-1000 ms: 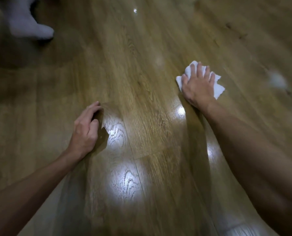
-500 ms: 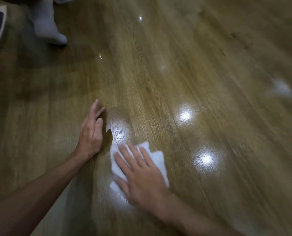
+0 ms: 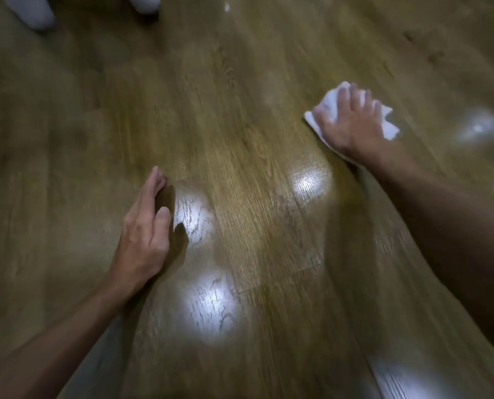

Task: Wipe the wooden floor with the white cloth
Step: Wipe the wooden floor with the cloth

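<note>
Both my forearms are bare up to the picture's edge, with no sleeve in sight, and my left hand (image 3: 145,240) and my motion-blurred right hand (image 3: 352,125) carry no glove that I can see.

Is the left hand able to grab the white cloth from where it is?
Probably, with a stretch. The left hand rests on the floor; only bare boards lie between it and the white cloth under the right hand.

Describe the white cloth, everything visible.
The white cloth is small, soft-looking and crumpled, lying flat on the wooden floor at upper right. The right hand presses on it with spread fingers, covering its middle; corners stick out beyond the fingertips and on both sides. Motion blur hides any weave.
</note>
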